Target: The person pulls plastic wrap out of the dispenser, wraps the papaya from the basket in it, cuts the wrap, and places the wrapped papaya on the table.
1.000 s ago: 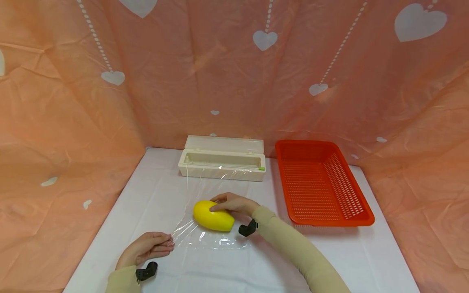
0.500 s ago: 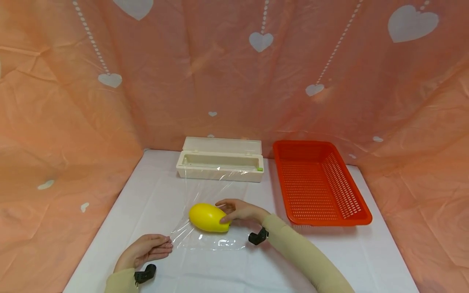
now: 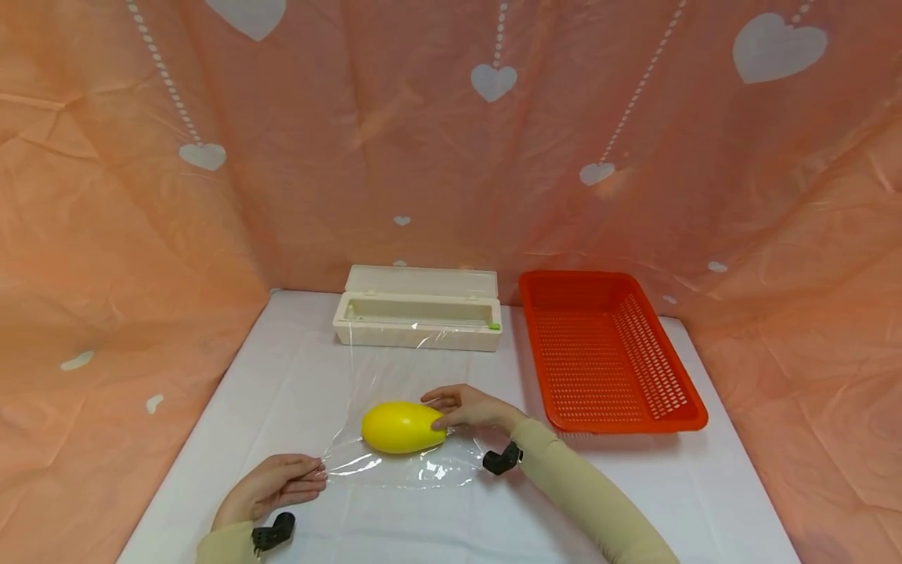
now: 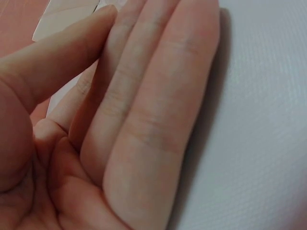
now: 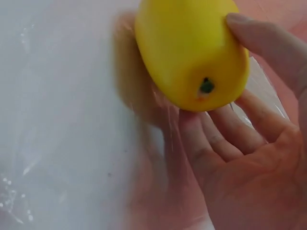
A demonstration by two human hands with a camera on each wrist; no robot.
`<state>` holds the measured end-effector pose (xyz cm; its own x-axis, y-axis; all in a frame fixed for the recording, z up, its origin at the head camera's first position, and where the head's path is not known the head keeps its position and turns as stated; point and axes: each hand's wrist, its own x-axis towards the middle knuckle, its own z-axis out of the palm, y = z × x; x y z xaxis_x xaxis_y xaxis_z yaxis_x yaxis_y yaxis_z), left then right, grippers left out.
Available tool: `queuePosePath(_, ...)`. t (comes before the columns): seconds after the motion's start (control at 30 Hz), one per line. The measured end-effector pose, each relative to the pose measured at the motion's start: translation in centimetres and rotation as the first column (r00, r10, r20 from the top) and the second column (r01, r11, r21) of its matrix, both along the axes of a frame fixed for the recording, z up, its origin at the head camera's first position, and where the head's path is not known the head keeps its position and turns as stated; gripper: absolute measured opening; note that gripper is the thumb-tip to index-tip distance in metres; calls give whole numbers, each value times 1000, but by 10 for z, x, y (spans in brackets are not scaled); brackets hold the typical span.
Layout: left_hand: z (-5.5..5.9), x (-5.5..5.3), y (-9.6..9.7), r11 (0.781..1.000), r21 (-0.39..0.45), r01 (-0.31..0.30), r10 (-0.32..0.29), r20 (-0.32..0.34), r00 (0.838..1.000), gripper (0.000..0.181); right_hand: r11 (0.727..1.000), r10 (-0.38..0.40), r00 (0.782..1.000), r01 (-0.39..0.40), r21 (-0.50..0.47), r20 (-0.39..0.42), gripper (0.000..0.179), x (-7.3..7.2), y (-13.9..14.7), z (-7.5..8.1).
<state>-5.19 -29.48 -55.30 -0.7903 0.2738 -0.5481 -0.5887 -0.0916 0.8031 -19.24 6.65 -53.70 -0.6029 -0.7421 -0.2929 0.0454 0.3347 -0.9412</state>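
A smooth, oblong yellow fruit lies on a sheet of clear cling film spread over the white table. My right hand holds the fruit's right end, thumb on the near side in the head view. In the right wrist view the fruit shows a small dark green stem spot, with the fingers under and behind it. At the film's near left corner, my left hand pinches the edge between thumb and fingers. The left wrist view shows the thumb against the index finger; the film is hardly visible there.
Behind the film stands a cream cling film box, its lid raised, a green slider at its right end; the film runs out from it. A red perforated basket stands at the right. A heart-patterned orange cloth encloses the table.
The yellow fruit has turned from slanting to nearly level on the film. My right hand has slid from its upper side to its right end. My left hand keeps the film corner.
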Motion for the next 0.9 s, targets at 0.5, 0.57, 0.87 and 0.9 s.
queuePosePath(0.5,0,0,0,1000,2,-5,5,-7,1000,23,943,-230,970,243,-228,83,46,10,26,-3)
queuePosePath(0.57,0,0,0,1000,-2,-11,11,-1,1000,24,905,-309,944,330,-268,118,46,15,33,-2)
queuePosePath(0.87,-3,0,-1,1000,18,1,-1,-4,1000,23,814,-501,852,523,-252,152,39,45,66,-12)
queuePosePath(0.9,-3,-1,-1,1000,19,0,0,-3,1000,23,813,-508,848,531,-241,153,38,48,69,-14)
